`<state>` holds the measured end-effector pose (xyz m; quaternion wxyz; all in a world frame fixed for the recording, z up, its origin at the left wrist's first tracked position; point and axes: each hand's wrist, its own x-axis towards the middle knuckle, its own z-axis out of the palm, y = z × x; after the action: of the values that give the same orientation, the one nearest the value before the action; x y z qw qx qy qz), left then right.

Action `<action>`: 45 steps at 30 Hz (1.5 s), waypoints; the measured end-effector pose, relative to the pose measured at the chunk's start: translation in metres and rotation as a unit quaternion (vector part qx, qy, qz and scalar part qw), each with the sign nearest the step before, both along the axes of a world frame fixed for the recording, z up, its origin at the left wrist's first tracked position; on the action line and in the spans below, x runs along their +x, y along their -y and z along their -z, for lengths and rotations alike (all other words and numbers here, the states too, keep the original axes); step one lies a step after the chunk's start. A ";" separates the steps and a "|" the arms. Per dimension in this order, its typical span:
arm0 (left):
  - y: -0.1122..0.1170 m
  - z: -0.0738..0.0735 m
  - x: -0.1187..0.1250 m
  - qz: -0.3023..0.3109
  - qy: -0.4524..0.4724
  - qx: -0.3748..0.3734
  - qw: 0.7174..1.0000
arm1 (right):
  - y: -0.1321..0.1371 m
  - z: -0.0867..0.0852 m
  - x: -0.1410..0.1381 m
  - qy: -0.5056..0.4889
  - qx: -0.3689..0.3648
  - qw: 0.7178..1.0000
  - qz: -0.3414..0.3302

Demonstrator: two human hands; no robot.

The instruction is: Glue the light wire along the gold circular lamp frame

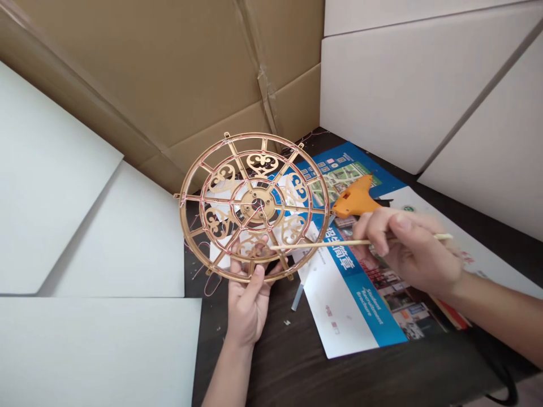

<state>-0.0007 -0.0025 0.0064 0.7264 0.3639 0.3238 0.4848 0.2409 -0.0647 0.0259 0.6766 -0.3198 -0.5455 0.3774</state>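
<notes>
Speaker A: From where was the scene viewed?
Speaker B: From the wearer's head; the camera was aimed forward and down over the dark tabletop (pixel 292 367).
Speaker A: How near was it set?
Speaker B: Close; the left hand (pixel 249 305) and right hand (pixel 418 249) were framed before brown cardboard (pixel 169 68).

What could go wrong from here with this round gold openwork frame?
The thin pale wooden stick in your right hand might snag the thin red wires on the round gold openwork frame. Your left hand supports only its lower part, so it could tip. Your right hand might bump the nearby orange glue gun.
</notes>
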 end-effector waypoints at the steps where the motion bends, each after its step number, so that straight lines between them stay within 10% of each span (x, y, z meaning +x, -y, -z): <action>1: 0.000 0.000 0.000 0.001 0.000 0.001 1.000 | 0.000 0.000 0.000 0.002 -0.001 1.000 0.007; 45: 0.000 -0.004 0.003 0.020 0.012 0.016 1.000 | 0.002 -0.003 -0.004 0.117 0.077 0.985 0.099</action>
<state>0.0024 -0.0028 0.0103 0.7338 0.3758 0.3000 0.4800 0.2366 -0.0668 0.0285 0.6644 -0.3611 -0.6142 0.2257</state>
